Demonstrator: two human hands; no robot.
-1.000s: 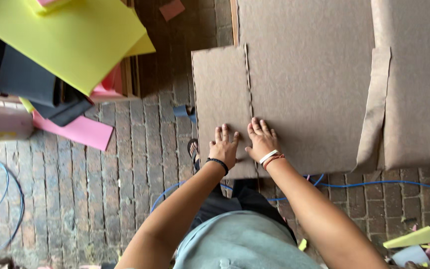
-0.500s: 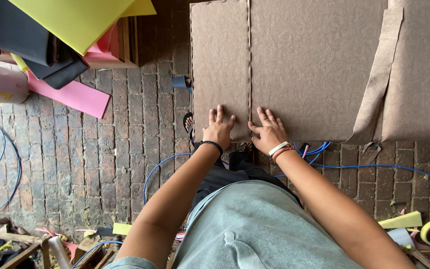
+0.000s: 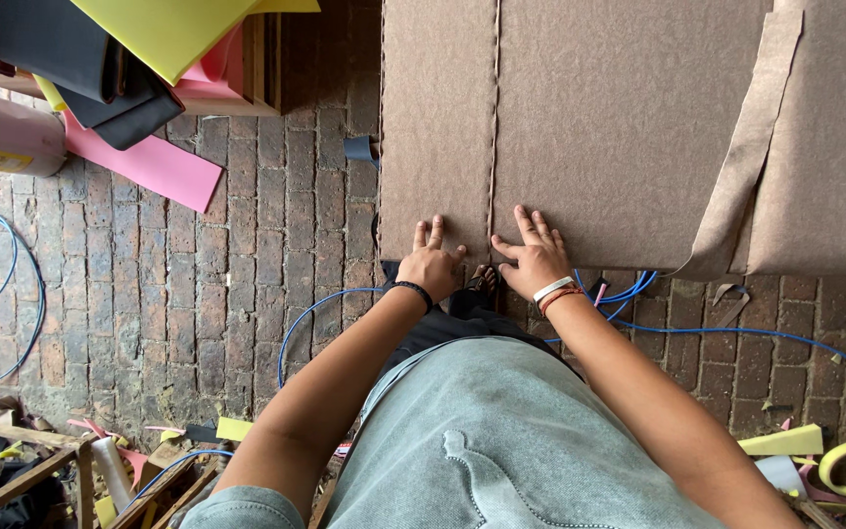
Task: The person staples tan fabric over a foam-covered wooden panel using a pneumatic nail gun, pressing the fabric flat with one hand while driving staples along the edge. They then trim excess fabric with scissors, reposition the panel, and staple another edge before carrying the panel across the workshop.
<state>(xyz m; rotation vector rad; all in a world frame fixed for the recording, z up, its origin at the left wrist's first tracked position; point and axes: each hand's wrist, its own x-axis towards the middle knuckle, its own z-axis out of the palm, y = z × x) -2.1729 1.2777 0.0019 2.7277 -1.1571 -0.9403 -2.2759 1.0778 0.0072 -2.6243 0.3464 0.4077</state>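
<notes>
Both my hands lie flat, fingers spread, gripping nothing: left hand (image 3: 430, 264) and right hand (image 3: 533, 257) straddle the cut line on the cardboard (image 3: 619, 127), center frame. I'd press evenly close to that line.

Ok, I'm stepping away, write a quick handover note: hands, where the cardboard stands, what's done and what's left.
Left hand: flat on the near edge of the brown cardboard sheet, just left of the perforated line, gripping nothing.
Right hand: flat just right of that line, fingers spread.
The sheet lies on the brick floor; a loose cardboard strip curls at its right side.
Done: the line runs the sheet's visible length.
Left: the sheet is still flat and in one piece along that line.
</notes>
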